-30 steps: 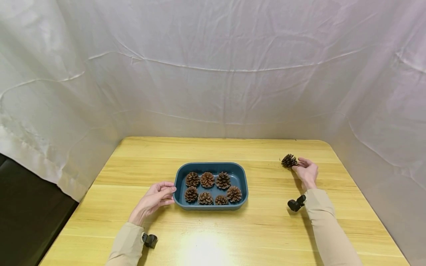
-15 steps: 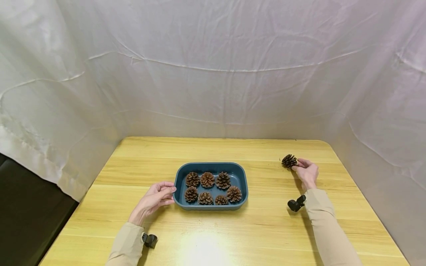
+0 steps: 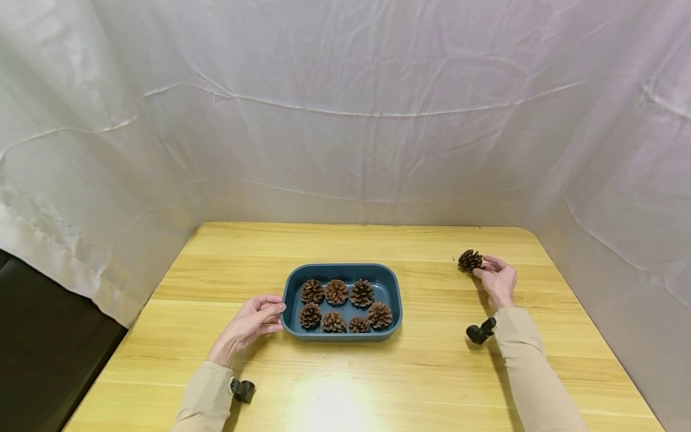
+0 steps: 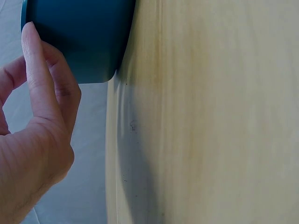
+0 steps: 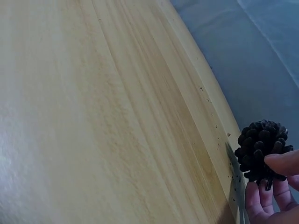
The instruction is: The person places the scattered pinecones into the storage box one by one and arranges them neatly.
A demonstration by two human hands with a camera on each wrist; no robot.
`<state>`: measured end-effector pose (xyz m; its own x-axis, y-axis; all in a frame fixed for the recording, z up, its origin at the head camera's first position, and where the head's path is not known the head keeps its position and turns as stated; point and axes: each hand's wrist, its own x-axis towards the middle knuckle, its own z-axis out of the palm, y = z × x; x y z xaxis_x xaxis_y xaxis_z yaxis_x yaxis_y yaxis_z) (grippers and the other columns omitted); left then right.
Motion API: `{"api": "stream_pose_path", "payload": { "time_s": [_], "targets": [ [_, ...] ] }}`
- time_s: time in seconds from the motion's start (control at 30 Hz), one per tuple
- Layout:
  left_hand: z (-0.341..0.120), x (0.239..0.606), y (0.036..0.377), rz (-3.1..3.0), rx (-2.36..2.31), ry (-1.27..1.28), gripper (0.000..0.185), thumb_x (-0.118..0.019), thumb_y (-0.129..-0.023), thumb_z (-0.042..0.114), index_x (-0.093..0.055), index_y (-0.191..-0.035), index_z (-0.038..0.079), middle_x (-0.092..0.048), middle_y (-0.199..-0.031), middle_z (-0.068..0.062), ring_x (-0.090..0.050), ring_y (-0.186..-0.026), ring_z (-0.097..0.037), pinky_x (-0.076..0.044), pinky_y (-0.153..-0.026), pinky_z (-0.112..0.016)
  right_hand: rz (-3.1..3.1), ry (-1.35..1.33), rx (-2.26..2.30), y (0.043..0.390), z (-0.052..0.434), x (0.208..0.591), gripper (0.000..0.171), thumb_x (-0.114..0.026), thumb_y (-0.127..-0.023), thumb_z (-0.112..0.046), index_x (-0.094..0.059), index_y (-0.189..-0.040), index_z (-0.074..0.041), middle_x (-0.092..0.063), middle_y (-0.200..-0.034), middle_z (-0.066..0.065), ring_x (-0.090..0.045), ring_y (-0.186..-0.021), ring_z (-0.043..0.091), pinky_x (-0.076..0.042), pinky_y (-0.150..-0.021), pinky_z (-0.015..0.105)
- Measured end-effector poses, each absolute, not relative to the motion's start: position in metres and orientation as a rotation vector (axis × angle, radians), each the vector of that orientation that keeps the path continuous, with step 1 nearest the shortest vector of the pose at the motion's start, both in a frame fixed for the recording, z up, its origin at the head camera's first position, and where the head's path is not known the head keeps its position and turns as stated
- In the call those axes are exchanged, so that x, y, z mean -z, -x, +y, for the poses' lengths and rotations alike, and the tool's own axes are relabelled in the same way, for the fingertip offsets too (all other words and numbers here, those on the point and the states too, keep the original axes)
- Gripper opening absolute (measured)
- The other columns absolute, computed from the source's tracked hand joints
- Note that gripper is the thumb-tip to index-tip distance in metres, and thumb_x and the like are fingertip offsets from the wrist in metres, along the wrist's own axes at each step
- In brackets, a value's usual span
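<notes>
My left hand (image 3: 251, 321) grips the left end of a dark blue rectangular baking dish (image 3: 341, 336). In the left wrist view its thumb (image 4: 37, 70) lies against the dish's outer wall near the rim, with other fingers bent behind. Several brown pine cones, one of them an open-scaled pine cone (image 3: 361, 293), sit in two rows inside the dish. Over at the back right, my right hand (image 3: 498, 283) pinches a darker pine cone (image 3: 469, 260) between thumb and fingers. The right wrist view has that cone upright, its stem end toward the fingers.
Both things are at a light wooden table (image 3: 432, 372), with pale curtains (image 3: 345, 150) along its back and sides. Small dark crumbs dot the tabletop near the right hand. A dark surface (image 3: 43, 342) lies beyond the left edge. Each sleeve cuff carries a black wrist camera (image 3: 480, 330).
The pine cone in my right hand has turned a little and shifted very slightly right. My left hand and the baking dish have stayed still.
</notes>
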<state>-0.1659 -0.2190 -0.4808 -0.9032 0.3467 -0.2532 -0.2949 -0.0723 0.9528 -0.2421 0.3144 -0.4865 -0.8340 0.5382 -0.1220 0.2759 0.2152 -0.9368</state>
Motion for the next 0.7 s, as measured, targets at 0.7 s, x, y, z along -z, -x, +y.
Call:
{"api": "stream_pose_path", "payload": {
  "time_s": [0.7],
  "targets": [
    [-0.219, 0.480, 0.165, 1.789, -2.024, -0.046, 0.024, -0.055, -0.102, 0.006, -0.048, -0.122, -0.005, -0.063, -0.095, 0.003, -0.066, -0.074, -0.007, -0.063, -0.071, -0.019, -1.910, 0.554, -2.040, 0.243, 0.299, 0.469, 0.047, -0.070, -0.085, 0.010, -0.060, -0.130, 0.002, -0.065, -0.092, -0.009, -0.065, -0.074, 0.000, -0.061, -0.072, 0.014]
  ]
}}
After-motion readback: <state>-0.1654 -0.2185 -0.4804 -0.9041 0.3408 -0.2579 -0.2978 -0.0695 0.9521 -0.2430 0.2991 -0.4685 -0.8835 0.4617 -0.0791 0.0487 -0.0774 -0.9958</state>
